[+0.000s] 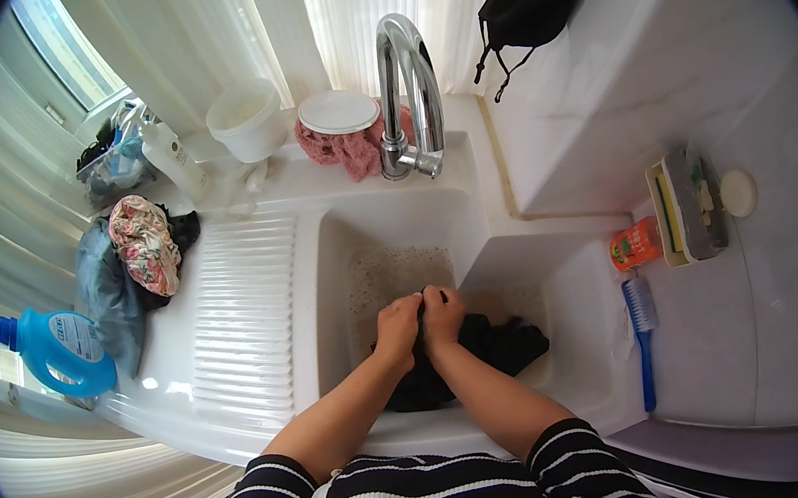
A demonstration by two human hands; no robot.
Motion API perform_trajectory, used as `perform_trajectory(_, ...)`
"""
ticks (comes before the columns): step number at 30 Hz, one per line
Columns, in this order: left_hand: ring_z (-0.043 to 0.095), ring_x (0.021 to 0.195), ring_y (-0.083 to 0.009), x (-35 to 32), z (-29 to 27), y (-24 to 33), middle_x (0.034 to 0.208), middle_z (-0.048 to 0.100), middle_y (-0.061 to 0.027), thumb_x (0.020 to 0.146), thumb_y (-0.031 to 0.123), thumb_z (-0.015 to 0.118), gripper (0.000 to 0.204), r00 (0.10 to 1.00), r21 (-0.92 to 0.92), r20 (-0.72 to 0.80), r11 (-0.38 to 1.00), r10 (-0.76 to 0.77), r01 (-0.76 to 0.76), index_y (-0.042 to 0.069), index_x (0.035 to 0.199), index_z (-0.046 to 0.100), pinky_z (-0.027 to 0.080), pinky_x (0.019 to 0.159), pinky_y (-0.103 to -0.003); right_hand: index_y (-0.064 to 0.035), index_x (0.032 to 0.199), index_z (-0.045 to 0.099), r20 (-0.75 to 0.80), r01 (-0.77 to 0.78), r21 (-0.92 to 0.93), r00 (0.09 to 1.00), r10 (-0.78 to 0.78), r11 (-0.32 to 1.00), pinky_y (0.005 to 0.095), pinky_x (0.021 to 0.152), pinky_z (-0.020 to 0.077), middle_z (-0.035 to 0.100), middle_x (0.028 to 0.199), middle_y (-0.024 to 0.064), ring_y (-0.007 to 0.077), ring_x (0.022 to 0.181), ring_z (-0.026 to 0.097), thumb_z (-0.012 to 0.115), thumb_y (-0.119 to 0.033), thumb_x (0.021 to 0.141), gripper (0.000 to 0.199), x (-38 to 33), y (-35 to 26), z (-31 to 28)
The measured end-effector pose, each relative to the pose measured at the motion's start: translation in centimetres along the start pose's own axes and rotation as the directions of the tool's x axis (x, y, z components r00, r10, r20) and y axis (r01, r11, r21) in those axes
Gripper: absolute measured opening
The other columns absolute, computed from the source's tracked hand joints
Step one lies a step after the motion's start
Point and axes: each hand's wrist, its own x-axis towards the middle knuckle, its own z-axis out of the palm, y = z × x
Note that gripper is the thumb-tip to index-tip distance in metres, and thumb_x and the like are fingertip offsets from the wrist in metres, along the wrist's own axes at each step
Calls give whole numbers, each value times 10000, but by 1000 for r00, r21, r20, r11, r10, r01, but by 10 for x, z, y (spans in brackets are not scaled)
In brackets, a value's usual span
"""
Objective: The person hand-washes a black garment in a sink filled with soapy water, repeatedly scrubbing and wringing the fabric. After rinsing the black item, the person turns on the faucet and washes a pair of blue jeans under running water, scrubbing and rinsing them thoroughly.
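1. At the far left, a blue plastic bottle with a loop handle point(62, 349) stands beside a grey-blue cloth point(107, 287) and a bunched floral-print cloth point(145, 244).
2. Next comes a white ribbed washboard surface point(246, 314), sloping beside a glossy white sink basin point(404, 213) that holds shallow, cloudy water with suds point(400, 269).
3. The left hand point(398, 332) is closed, its fingers curled around a gathered part of a crumpled black cloth point(502, 341); its fingertips are mostly hidden.
4. The black cloth lies low in the basin, partly in the water, bunched up between the two hands and spreading below them and to the right.
5. The right hand point(443, 316) is also closed, curled on the same gathered part, just beside the left.
6. The step in hand looks like washing the black cloth by rubbing or squeezing it; the next move probably calls for a firm grip from both hands, working the gathered part over the water.
7. At the right, a blue-handled brush with pale bristles point(641, 318) lies untouched, near an orange plastic packet point(634, 244).
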Motion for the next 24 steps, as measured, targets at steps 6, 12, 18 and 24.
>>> perform_trajectory(6, 579, 720, -220, 47, -36, -24, 808, 591, -118, 910, 249, 492, 259, 959, 658, 122, 702, 256, -272, 1, 901, 566, 445, 576, -328, 33, 727, 561, 216, 445, 11, 873, -437, 895, 312, 794, 427, 563, 939, 120, 226, 879, 548, 616, -160, 786, 209, -51, 2, 2)
perform_trajectory(12, 526, 1016, -215, 13, -7, -13, 1075, 597, -121, 890, 225, 518, 334, 969, 290, 188, 933, 162, -212, -2, 1124, 590, 376, 901, -313, 25, 738, 530, -7, 82, -101, 996, -83, 992, 329, 712, 427, 556, 828, 84, 190, 753, 525, 581, -184, 847, 241, 5, 13, -2)
perform_trajectory(18, 545, 726, -201, 61, -48, -38, 874, 601, -151, 924, 234, 461, 292, 938, 692, 183, 639, 293, -335, -33, 938, 579, 449, 673, -352, 13, 735, 523, 235, 479, -16, 855, -463, 877, 310, 689, 421, 524, 756, 94, 181, 710, 513, 589, -140, 841, 197, -56, -6, 7)
perform_trajectory(24, 535, 1040, -307, 36, -14, 8, 1035, 586, -187, 865, 354, 572, 447, 969, 78, -160, 976, -187, 201, 3, 1138, 531, 417, 873, -383, 25, 747, 536, 239, 234, -415, 960, -143, 879, 395, 641, 435, 562, 728, 193, 324, 683, 557, 560, -315, 874, 363, 42, -2, 8)
